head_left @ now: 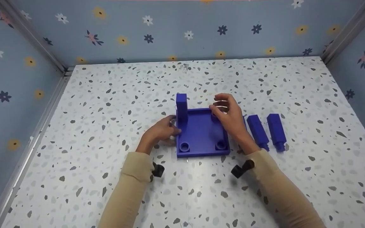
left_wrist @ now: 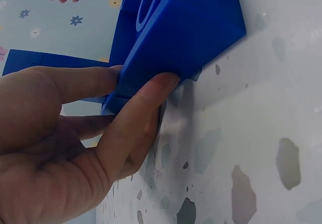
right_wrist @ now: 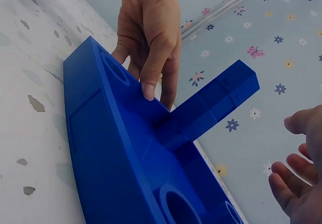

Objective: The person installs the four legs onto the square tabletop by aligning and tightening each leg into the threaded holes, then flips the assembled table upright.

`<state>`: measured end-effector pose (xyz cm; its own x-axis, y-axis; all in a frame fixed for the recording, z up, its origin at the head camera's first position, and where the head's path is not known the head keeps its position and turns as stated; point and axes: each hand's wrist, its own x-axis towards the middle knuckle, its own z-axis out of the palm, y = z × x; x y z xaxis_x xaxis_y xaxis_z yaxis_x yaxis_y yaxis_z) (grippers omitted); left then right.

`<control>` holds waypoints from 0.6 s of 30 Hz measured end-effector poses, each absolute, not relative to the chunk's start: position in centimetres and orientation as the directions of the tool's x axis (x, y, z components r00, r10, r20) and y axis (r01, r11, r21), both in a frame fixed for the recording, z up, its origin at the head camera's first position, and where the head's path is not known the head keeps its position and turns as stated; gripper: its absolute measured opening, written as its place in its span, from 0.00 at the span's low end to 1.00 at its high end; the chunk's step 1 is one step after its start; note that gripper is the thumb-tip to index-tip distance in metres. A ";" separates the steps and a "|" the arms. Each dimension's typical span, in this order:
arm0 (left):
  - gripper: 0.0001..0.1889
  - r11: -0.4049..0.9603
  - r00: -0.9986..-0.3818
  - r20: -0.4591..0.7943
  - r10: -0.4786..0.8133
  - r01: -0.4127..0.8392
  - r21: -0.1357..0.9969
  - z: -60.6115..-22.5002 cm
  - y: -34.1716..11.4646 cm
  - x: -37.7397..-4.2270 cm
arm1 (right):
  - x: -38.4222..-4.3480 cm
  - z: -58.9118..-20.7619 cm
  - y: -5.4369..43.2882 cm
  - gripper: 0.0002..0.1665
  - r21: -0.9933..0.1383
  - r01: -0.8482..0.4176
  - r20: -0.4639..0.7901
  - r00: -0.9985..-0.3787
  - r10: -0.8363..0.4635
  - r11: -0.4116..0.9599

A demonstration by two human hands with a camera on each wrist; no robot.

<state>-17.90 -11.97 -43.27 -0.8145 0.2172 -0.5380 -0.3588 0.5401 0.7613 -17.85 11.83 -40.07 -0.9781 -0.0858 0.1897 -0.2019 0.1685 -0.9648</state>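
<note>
A blue square tray-like base (head_left: 201, 136) with raised walls lies in front of me. Round sockets (head_left: 184, 147) sit in its corners, and a blue square post (head_left: 182, 107) stands upright in the back-left one. My left hand (head_left: 160, 130) grips the left wall; its thumb (left_wrist: 95, 81) is over the rim and its fingers are against the outside. Over the back-right corner hovers my right hand (head_left: 230, 117), fingers loosely bent around nothing. In the right wrist view that hand (right_wrist: 308, 191) appears apart from the base.
Two blue posts with narrow stepped ends, a nearer-in post (head_left: 258, 131) and an outer post (head_left: 277, 130), lie right of the base. Another blue edge (head_left: 244, 122) shows beside my right wrist, mostly hidden. Flower-patterned walls (head_left: 169, 25) enclose the speckled table (head_left: 122, 95).
</note>
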 end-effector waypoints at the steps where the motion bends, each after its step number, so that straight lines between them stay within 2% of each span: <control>1: 0.35 0.544 -0.812 -0.543 0.213 -0.363 0.756 -43.2 -12.0 -17.9 | -17.8 -40.1 12.0 0.25 -0.965 -0.202 0.190 -0.978 -0.084 0.166; 9: 0.35 0.570 -0.797 -0.574 0.187 -0.388 0.725 -43.1 -12.0 -17.8 | -17.5 -40.0 13.2 0.25 -0.964 -0.219 0.211 -0.975 -0.069 0.152; 18: 0.35 0.543 -0.801 -0.563 0.202 -0.387 0.745 -43.2 -12.0 -17.9 | -17.2 -40.2 14.7 0.25 -0.953 -0.226 0.218 -0.974 -0.061 0.201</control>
<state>-17.85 -11.99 -43.17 -0.8012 0.2025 -0.5631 -0.3866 0.5431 0.7453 -17.16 14.73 -40.17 -0.9740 -0.0612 0.2180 -0.2259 0.2010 -0.9532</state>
